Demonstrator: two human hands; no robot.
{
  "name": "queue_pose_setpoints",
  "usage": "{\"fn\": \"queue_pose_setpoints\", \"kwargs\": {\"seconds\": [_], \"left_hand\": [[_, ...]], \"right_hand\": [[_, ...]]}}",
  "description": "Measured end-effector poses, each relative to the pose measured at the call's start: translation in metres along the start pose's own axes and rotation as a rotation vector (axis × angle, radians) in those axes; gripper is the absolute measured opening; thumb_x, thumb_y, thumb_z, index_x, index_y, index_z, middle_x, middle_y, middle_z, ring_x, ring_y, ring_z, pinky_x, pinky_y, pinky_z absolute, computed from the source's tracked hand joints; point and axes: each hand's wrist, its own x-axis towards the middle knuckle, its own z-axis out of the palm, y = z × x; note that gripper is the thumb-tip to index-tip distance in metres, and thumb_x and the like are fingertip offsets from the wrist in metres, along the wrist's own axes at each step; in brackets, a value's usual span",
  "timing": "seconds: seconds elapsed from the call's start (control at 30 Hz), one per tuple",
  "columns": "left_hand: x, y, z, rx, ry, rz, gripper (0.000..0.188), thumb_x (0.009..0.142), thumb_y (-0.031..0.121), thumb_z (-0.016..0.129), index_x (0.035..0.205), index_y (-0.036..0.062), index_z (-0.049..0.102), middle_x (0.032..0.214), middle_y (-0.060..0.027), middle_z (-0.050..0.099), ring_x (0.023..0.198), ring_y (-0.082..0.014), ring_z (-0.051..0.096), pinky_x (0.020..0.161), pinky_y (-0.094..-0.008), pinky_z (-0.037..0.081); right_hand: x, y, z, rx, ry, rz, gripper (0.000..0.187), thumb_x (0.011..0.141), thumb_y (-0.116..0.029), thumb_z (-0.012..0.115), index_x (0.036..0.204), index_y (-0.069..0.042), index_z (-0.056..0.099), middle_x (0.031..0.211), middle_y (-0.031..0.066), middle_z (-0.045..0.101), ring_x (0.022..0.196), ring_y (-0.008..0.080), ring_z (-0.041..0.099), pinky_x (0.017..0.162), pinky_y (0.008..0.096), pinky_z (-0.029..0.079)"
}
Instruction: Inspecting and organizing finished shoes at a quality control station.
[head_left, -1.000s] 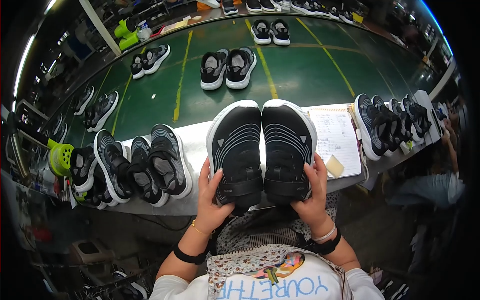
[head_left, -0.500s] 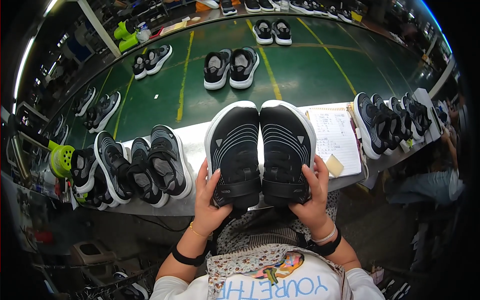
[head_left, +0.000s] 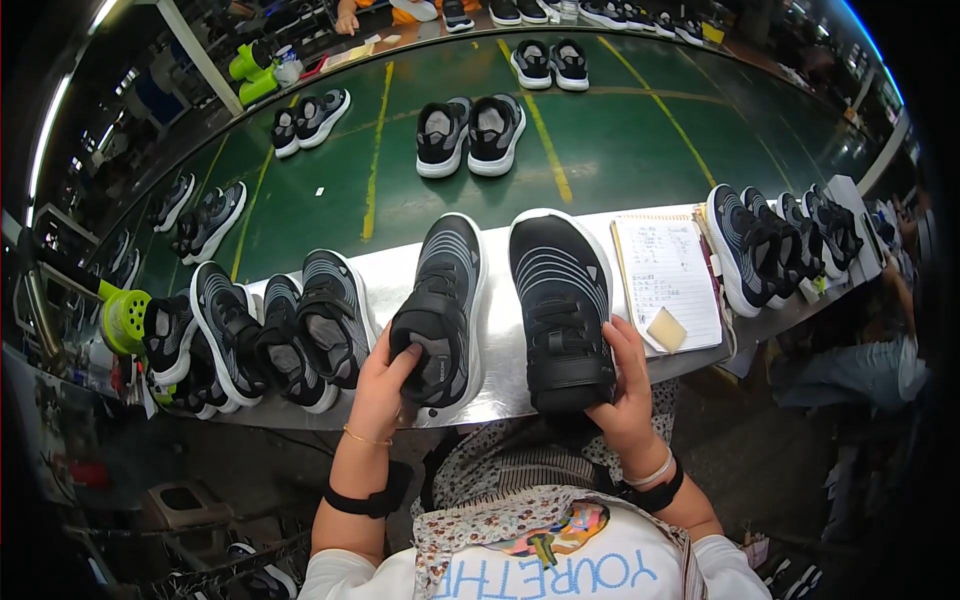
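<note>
My left hand (head_left: 381,391) is closed on the heel end of a black sneaker (head_left: 447,290) with a white sole and pale curved lines, its thumb inside the collar. That shoe is tilted so its opening and grey insole show. In my right hand (head_left: 628,394) is the matching sneaker (head_left: 560,300), gripped at the side near the heel, with its strap and toe upper facing up. The two shoes stand apart over the shiny metal worktop (head_left: 505,385). Fingers beneath each shoe are hidden.
Several sneakers (head_left: 333,318) crowd the worktop's left, and another row (head_left: 740,250) leans at its right. A written notebook (head_left: 665,270) bears a cream block (head_left: 666,329). Beyond runs a green conveyor (head_left: 330,215) carrying shoe pairs (head_left: 468,135). A co-worker's hand (head_left: 347,20) shows at the far side.
The two sneakers were side by side and have moved apart. My left hand has turned its shoe, thumb now in the collar. Shoes on the conveyor have shifted slightly right.
</note>
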Motion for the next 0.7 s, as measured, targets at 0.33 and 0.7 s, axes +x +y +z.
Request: {"fn": "queue_pose_setpoints", "kwargs": {"seconds": [0.33, 0.7], "left_hand": [[-0.004, 0.052, 0.054, 0.087, -0.278, 0.366, 0.063, 0.081, 0.026, 0.064, 0.130, -0.0006, 0.034, 0.123, -0.0150, 0.046, 0.111, -0.0200, 0.046, 0.095, -0.0330, 0.036], [-0.025, 0.028, 0.067, -0.160, -0.360, 0.160, 0.044, 0.075, 0.014, 0.070, 0.113, 0.0009, 0.051, 0.101, -0.0047, 0.057, 0.090, -0.0112, 0.054, 0.079, -0.0238, 0.045]], "right_hand": [[-0.002, -0.015, -0.016, 0.041, -0.291, -0.175, 0.064, 0.052, -0.014, 0.069, 0.115, -0.013, 0.056, 0.127, 0.0202, 0.041, 0.105, 0.0317, 0.045, 0.090, 0.0366, 0.035], [0.003, -0.028, -0.053, -0.047, -0.406, -0.190, 0.051, 0.054, -0.018, 0.072, 0.104, -0.015, 0.063, 0.126, 0.0209, 0.047, 0.100, 0.0309, 0.049, 0.088, 0.0371, 0.036]]}}
